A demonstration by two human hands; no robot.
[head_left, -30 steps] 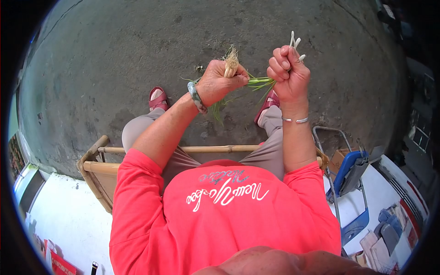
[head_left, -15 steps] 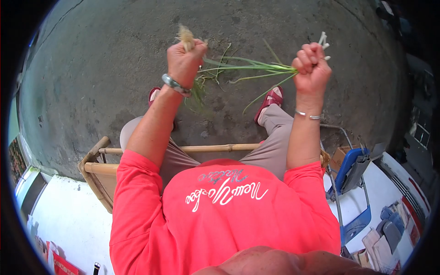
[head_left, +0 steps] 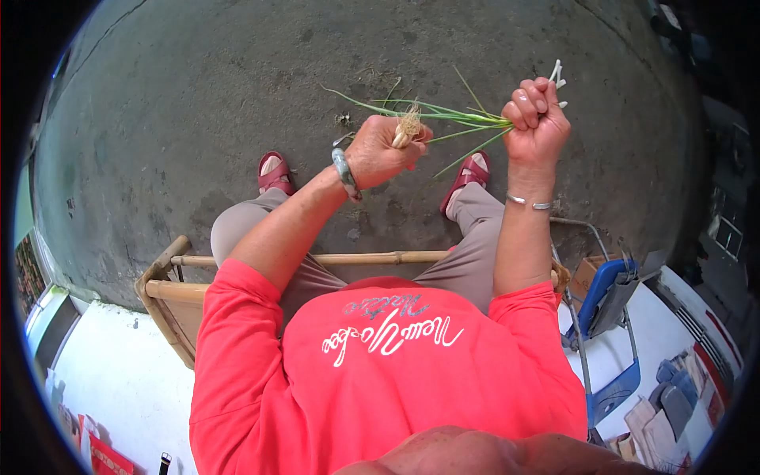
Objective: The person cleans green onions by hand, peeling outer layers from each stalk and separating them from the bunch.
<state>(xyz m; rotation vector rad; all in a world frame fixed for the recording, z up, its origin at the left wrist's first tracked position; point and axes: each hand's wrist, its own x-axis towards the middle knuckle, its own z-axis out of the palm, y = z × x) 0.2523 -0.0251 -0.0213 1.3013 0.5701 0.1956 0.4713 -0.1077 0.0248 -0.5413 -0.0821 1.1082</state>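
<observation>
My left hand [head_left: 381,150], with a mottled bangle at its wrist, is closed around spring onion root ends [head_left: 408,127]. Pale bulbs and a tuft of tan roots stick out above the fingers; whatever lies under the palm is hidden. Up and to the right, my right hand [head_left: 538,119] grips several spring onions [head_left: 483,120]. Their white ends jut out past the fist at the top. Long green leaves fan leftward from it, and some pass behind my left hand.
Green scraps [head_left: 389,89] lie on the grey concrete floor [head_left: 198,103] beyond my hands. My feet in red sandals [head_left: 275,172] rest on either side. I sit on a bamboo chair [head_left: 380,257]. A blue folding frame [head_left: 602,297] stands at the right.
My left hand has moved right and toward me, closer to the leaves of the spring onions in my right hand. My right hand has stayed nearly still, keeping its grip.
</observation>
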